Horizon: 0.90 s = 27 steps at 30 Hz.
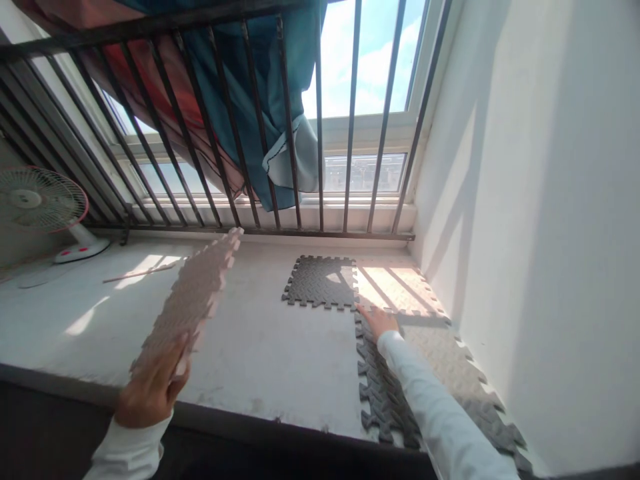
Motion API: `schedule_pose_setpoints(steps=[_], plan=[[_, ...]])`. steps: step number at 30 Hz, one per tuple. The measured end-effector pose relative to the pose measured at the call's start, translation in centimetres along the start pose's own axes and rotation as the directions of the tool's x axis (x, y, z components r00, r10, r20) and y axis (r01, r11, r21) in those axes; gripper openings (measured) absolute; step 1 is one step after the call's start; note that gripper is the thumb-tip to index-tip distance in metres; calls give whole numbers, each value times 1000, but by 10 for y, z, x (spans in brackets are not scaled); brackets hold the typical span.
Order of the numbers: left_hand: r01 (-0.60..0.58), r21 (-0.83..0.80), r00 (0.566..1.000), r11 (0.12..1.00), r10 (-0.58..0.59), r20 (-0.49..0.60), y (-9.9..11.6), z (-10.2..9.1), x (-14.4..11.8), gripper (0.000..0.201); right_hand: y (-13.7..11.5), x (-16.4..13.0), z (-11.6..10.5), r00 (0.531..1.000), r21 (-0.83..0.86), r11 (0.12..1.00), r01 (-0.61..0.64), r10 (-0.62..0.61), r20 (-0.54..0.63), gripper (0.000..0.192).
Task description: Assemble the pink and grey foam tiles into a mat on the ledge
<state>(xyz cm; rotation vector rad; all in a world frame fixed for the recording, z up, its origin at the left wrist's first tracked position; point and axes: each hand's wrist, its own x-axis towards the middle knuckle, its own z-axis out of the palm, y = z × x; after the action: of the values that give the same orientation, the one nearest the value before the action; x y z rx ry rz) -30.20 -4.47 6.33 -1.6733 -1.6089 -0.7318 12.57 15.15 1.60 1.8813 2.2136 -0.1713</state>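
Note:
My left hand [153, 385] is closed on the near end of a pinkish-beige foam mat tile [193, 290], which stands tilted over the floor. Whether it is one tile or more cannot be made out. My right hand [380, 323] lies palm down, fingers stretched towards the corner where several laid tiles meet. Beyond those fingers is a dark grey foam tile [320, 281]. To its right, a light foam tile [400, 288] lies in sunlight along the wall. Nearer me are another dark grey tile [380, 383], partly hidden by my right forearm, and a second light tile [445, 357].
A black metal railing [260, 231] runs along the back, before a window and a blue and red cloth [240, 100]. A white wall [540, 233] bounds the right. A fan [80, 247] and thin stick [137, 273] are left. The pale floor [270, 360] ends at a near edge.

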Motion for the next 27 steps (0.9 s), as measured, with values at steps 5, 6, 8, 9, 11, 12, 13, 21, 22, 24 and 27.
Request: schedule_pose_setpoints(steps=[5, 6, 8, 9, 11, 12, 13, 21, 22, 24, 27], plan=[[48, -4, 874, 999, -40, 484, 19, 37, -60, 42, 13, -50, 38, 991, 44, 991, -129, 130, -30, 62], [84, 7, 822, 996, -73, 565, 20, 42, -72, 44, 19, -57, 43, 989, 48, 988, -147, 148, -25, 60], [129, 18, 748, 991, -109, 655, 20, 50, -91, 45, 29, -67, 49, 982, 52, 981, -187, 187, 4, 60], [141, 21, 731, 990, -118, 672, 21, 54, -98, 45, 34, -70, 50, 977, 56, 976, -211, 210, 21, 61], [155, 31, 720, 987, -135, 680, 23, 60, -105, 45, 42, -73, 50, 967, 67, 965, -253, 250, 55, 62], [158, 38, 718, 987, -141, 682, 25, 63, -106, 45, 44, -74, 49, 963, 73, 961, -265, 261, 65, 63], [153, 44, 715, 987, -141, 685, 26, 66, -106, 45, 46, -74, 48, 960, 78, 958, -277, 271, 75, 63], [60, 71, 509, 996, -92, 856, 46, 83, -80, 47, 48, -58, 44, 960, 115, 957, -267, 253, 122, 64], [78, 85, 488, 993, -113, 866, 53, 84, -72, 49, 48, -53, 44, 964, 119, 960, -254, 240, 118, 65], [116, 75, 510, 990, -124, 851, 72, 86, -51, 50, 49, -43, 42, 971, 126, 966, -226, 214, 107, 68], [106, -63, 568, 992, -9, 823, 112, 99, -13, 49, 50, -26, 38, 978, 126, 972, -198, 187, 91, 81]])
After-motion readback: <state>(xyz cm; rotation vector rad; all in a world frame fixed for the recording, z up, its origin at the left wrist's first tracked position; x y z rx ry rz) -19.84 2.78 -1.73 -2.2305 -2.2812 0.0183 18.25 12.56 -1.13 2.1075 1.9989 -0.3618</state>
